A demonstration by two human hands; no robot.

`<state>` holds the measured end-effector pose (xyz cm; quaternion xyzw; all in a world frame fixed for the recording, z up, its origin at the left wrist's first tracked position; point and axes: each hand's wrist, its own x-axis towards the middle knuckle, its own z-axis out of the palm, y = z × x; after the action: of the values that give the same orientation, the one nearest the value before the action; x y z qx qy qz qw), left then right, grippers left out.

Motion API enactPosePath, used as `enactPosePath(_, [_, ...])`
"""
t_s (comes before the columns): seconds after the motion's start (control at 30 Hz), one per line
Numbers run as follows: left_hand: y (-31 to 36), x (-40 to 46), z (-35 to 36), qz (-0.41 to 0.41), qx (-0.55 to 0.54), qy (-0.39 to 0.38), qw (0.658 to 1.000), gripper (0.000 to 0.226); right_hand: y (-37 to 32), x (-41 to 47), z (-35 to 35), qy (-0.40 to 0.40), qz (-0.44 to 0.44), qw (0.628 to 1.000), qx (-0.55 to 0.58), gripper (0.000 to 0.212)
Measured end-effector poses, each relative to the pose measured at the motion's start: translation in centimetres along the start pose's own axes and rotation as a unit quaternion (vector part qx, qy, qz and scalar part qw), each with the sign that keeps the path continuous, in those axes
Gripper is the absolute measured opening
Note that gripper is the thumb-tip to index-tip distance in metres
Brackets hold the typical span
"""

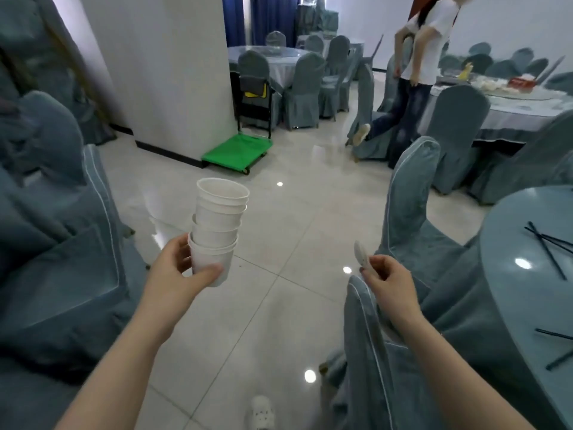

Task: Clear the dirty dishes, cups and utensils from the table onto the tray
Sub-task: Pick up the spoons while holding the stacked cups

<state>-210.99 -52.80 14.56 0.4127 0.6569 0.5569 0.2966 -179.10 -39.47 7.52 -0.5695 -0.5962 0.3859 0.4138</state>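
I'm carrying what I've collected away from the surface point(508, 293) on my right, and no tray shows anywhere ahead, so the step now, as I judge it, is walking the load to wherever the tray sits. To do that well I should keep the stack of cups point(217, 231) upright and level; it is tall, its nested cups sit a little crooked, and a tilt could slide the top ones off onto the tiled floor point(294, 212). My left hand point(183, 268) is wrapped around the bottom cup, thumb across the front and fingers behind, closed firmly on it, so the whole column rides above my grip. My right hand point(390, 283) is curled nearly closed, pinching a small white spoon point(360, 254) between thumb and fingertips, its bowl pointing up and away. Black chopsticks point(545, 246) lie scattered on the surface well apart from both hands, so I reckon another trip is due. The covered chair point(409, 197) narrows my path; I'd pass it on the left.
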Motion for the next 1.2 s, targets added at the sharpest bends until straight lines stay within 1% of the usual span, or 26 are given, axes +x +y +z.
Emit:
enactPosePath(0.13, [-0.6,7.9,1.0,0.003,0.011,-0.003,1.000,0.054,0.2,6.7,3.7,-0.006,-0.005,1.000,0.001,0.015])
enactPosePath(0.27, [0.0,16.5,3.3,0.005,0.023,-0.011,1.000,0.053,-0.2,13.8,5.8,-0.003,-0.006,0.999,-0.039,0.013])
enactPosePath(0.37, [0.3,22.8,5.8,0.011,0.012,-0.031,0.999,0.054,-0.5,19.1,6.2,0.002,-0.026,0.994,-0.107,0.017])
enactPosePath(0.5, [0.0,30.0,9.0,0.012,-0.002,-0.060,0.998,0.053,-0.9,24.7,6.2,0.012,-0.059,0.974,-0.217,0.021])
enactPosePath(0.6, [-0.9,34.5,11.8,0.015,-0.012,-0.088,0.996,0.051,-0.6,28.1,6.0,0.018,-0.068,0.962,-0.265,0.022])
enactPosePath(0.7, [-1.8,40.2,15.0,0.018,-0.025,-0.121,0.992,0.052,-0.1,32.0,6.2,0.024,-0.055,0.954,-0.295,0.023])
enactPosePath(0.87, [-2.0,50.5,20.2,0.029,-0.040,-0.185,0.982,0.056,-0.1,38.9,6.3,0.080,-0.011,0.953,-0.291,0.023])
enactPosePath(0.93, [-1.6,55.6,22.8,0.038,-0.041,-0.219,0.974,0.057,-0.4,42.0,6.0,0.119,0.020,0.956,-0.268,0.023])
enactPosePath(1.03, [-0.7,61.3,27.0,0.046,-0.043,-0.250,0.966,0.057,-0.9,45.4,5.0,0.163,0.045,0.953,-0.250,0.023])
enactPosePath(1.2, [0.8,66.7,35.7,0.053,-0.061,-0.315,0.946,0.054,-1.2,49.4,1.5,0.237,0.085,0.936,-0.246,0.022])
